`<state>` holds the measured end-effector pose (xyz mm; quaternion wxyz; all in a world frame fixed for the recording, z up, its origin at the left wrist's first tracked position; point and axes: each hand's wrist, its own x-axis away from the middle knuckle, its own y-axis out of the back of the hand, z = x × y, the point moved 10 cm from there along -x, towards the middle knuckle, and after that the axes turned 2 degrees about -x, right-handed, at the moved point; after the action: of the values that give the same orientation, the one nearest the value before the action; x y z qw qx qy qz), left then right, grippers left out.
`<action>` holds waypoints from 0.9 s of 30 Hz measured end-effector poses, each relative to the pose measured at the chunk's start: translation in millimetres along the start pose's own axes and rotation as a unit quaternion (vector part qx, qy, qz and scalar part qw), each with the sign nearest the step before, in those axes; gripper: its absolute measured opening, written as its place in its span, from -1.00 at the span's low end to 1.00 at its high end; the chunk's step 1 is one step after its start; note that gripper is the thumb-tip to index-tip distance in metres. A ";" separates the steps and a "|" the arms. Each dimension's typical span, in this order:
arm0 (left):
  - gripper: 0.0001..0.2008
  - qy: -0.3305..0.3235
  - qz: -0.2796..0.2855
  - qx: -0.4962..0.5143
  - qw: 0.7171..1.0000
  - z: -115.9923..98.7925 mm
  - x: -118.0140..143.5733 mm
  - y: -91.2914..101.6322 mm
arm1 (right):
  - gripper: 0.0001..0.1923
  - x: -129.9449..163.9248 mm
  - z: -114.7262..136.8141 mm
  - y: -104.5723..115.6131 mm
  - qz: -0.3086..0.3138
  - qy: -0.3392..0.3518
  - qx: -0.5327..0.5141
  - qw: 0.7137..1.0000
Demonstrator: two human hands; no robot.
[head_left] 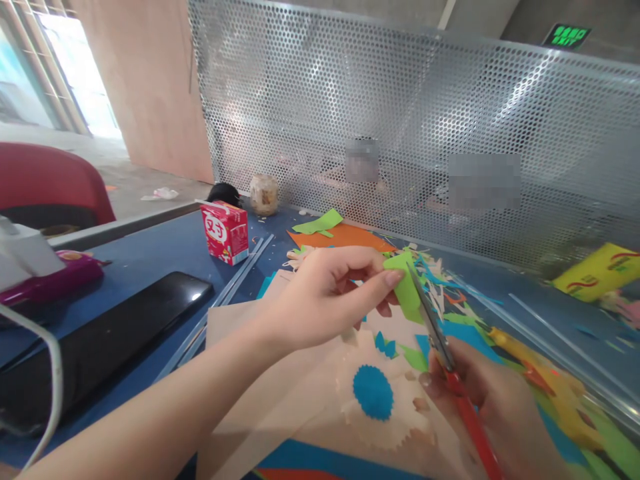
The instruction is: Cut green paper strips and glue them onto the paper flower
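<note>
The left hand (325, 293) is pinching a small, soft-looking piece of lime-green felt (407, 290) between thumb and fingertips, holding it up above the middle of the blue table (150, 253). The right hand (493, 407) is gripping the red plastic handles of a pair of scissors (443, 350), fingers curled through them; the thin metal blades are slanting up and touching the green piece's right edge, so the felt is sitting between the two hands, just beside the left fingertips. Whether the blades are parted cannot be told.

Under the hands, flat beige felt sheets (280, 400) are lying toward the near edge, and on them a scalloped beige round carrying a jagged-edged blue felt disc (373, 392). Bright scraps of blue, green and orange are lying scattered toward the right edge, along with clear glue sticks (540, 333). An orange felt sheet (345, 237) is lying toward the far edge, beside a red and white cardboard carton (226, 231). A glossy black phone (115, 333) is resting toward the left edge. A perforated metal screen (425, 120) is rising along the far edge.
</note>
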<state>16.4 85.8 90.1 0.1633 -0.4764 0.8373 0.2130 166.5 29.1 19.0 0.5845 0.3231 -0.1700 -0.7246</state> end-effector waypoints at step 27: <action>-0.74 0.000 0.025 -0.045 0.999 2.3 1.9 -8.6 | -0.66 -1.4 -0.7 -5.2 0.024 -0.022 -0.022 0.999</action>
<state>23.1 81.7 85.4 0.1366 -0.4621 0.8385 0.2542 163.3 31.9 15.6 0.6049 0.2899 -0.1750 -0.7207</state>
